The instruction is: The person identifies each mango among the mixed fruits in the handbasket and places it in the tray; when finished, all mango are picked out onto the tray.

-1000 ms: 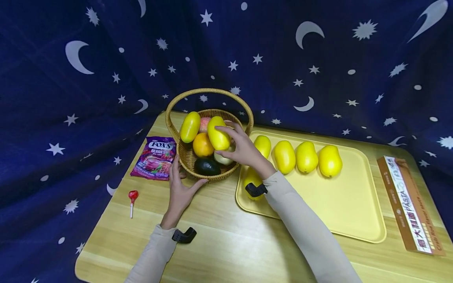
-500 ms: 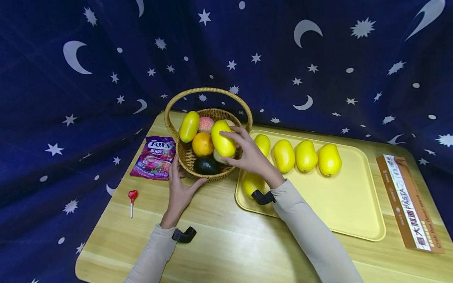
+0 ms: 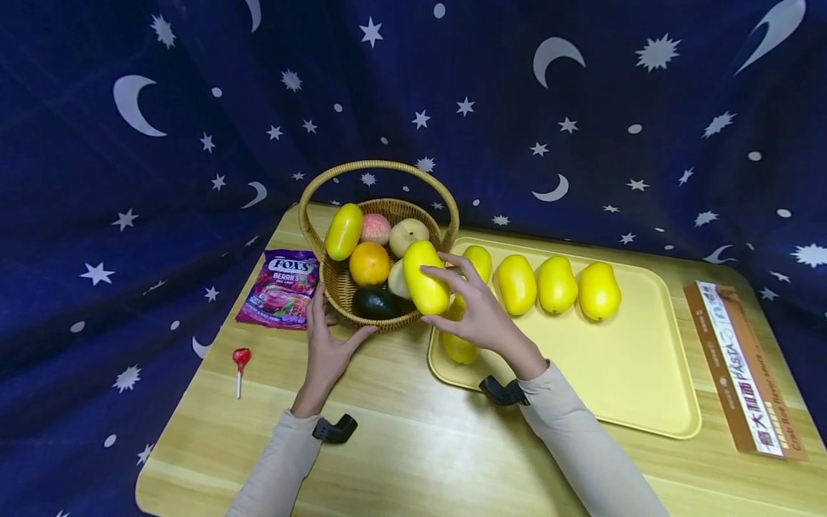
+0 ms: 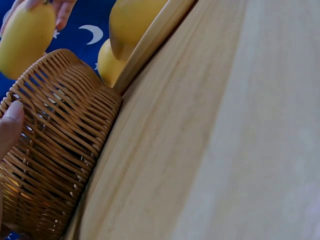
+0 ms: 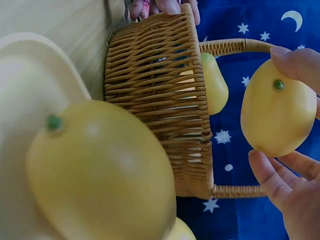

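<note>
My right hand (image 3: 481, 312) pinches a yellow mango (image 3: 425, 278) between thumb and fingers, over the basket's right side near the tray. In the right wrist view, this mango (image 5: 278, 111) shows its green stem end, held above the level of the basket rim. My left hand (image 3: 328, 352) holds the wicker basket (image 3: 338, 291) at its near left side, its thumb on the weave in the left wrist view. Inside the basket are another mango (image 3: 344, 231), a peach (image 3: 375, 228), an orange (image 3: 370, 263), an avocado (image 3: 377, 303) and a pale round fruit (image 3: 408, 233); a second pale one is partly hidden.
A yellow tray (image 3: 620, 373) right of the basket bears several mangoes (image 3: 558, 285). The basket's tall handle (image 3: 378, 164) arches over the fruit. Left lie a purple candy bag (image 3: 281, 289) and a red lollipop (image 3: 241, 357); a pasta box (image 3: 743, 370) lies far right.
My right hand has drawn the mango from over the basket's middle toward the right and nearer me, uncovering the pale round fruit. My left hand has stayed at the basket.
</note>
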`<state>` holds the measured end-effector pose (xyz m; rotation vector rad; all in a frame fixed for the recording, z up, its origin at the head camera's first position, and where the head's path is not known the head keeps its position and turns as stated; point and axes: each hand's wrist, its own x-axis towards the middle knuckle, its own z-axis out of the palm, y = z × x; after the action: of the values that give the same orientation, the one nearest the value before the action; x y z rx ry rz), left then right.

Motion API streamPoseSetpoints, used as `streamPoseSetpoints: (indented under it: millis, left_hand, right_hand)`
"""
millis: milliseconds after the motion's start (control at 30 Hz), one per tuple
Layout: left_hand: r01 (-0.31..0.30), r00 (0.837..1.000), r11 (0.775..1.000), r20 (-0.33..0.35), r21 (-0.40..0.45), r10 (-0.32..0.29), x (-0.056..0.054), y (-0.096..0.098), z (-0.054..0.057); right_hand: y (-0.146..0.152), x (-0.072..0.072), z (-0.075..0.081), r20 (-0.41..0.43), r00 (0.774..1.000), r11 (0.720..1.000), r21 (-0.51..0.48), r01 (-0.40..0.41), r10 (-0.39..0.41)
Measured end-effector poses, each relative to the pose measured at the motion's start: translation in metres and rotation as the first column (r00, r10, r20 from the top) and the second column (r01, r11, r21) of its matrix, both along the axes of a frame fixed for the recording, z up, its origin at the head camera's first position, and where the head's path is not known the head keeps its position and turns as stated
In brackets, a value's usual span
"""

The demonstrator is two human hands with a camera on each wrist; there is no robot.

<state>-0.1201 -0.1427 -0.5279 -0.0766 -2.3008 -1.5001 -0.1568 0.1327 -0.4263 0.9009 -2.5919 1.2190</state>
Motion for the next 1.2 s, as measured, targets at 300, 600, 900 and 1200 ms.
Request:
streamPoseSetpoints:
  millis: [300, 600, 900, 1200]
  left_hand:
    - [-0.005, 1.0, 1.0, -0.005, 0.0, 0.005, 0.0, 0.0, 0.001]
    - [-0.001, 1.0, 1.0, -0.014, 0.003, 0.001, -0.001, 0.0, -0.001]
    - [-0.005, 1.0, 1.0, -0.008, 0.002, 0.005, 0.0, 0.0, 0.0]
    - [-0.014, 1.0, 1.0, -0.012, -0.013, 0.013, 0.001, 0.0, 0.0]
  right_hand:
    - [0.03, 0.034, -0.008, -0.053, 0.998, 0.999, -0.022, 0.045, -0.046]
    - [0.068, 0.059, -0.025, -0.06, 0.989, 0.991, -0.015, 0.135, -0.136]
    - [0.095, 0.073, -0.048, -0.052, 0.974, 0.974, 0.042, 0.224, -0.222]
    - [0.103, 0.084, -0.063, 0.004, 0.961, 0.959, 0.063, 0.277, -0.278]
